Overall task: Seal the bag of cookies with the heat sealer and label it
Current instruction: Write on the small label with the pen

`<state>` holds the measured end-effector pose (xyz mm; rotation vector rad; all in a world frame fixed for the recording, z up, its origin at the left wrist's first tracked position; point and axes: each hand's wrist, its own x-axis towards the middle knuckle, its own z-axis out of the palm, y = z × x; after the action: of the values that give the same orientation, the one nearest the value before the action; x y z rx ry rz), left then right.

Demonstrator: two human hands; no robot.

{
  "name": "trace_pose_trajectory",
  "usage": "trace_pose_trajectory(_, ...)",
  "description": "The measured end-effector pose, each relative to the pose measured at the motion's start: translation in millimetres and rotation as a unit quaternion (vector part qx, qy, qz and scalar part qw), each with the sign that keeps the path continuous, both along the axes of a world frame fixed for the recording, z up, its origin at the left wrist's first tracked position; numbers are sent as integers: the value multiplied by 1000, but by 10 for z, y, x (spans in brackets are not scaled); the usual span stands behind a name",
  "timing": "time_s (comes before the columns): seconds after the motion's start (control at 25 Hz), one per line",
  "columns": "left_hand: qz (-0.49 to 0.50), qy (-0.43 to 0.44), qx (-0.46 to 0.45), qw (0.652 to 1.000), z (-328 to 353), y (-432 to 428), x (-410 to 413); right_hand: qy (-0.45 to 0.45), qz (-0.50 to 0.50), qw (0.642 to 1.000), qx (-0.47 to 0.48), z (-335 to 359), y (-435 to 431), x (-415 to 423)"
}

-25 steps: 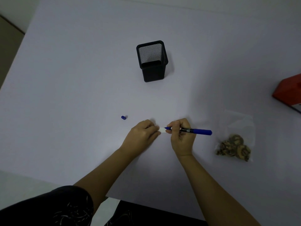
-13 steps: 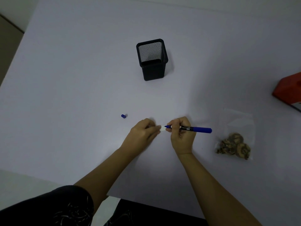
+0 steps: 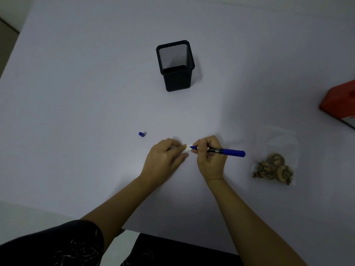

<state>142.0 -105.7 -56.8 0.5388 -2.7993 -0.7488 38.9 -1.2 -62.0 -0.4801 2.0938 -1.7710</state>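
My right hand [image 3: 210,159] grips a blue marker [image 3: 228,151], uncapped, its tip resting on a small white label [image 3: 187,148]. My left hand [image 3: 165,157] presses the label flat on the white table [image 3: 76,93], fingers covering most of it. A clear bag of cookies [image 3: 274,166] lies to the right of my hands, flat on the table, the cookies bunched at its near end. The marker's blue cap [image 3: 141,134] lies to the left of my left hand.
A black mesh pen holder [image 3: 175,66] stands upright at the back centre, empty. An orange-red machine [image 3: 340,104], partly out of frame, sits at the right edge. The table's near edge runs just behind my forearms.
Both hands and the marker stay in nearly the same place over the label; the marker tip shifts only slightly. The bag and cap have not moved.
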Motion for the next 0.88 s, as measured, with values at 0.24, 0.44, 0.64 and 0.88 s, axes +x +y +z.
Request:
trace_pose_trajectory(0.24,22,16,20,999,50,-15,-37,1,-6,1000,0,5,4,-5)
trace_pose_trajectory(0.44,32,24,7,999,26,-7,-56,4,0,1000,9,-5,6,10)
trace_pose_trajectory(0.64,104,77,15,992,-10,42,10,8,5,1000,26,-24,3,-1)
trace_pose_trajectory(0.88,81,80,-15,993,-162,84,47,32,44,997,57,-9,-2,-7)
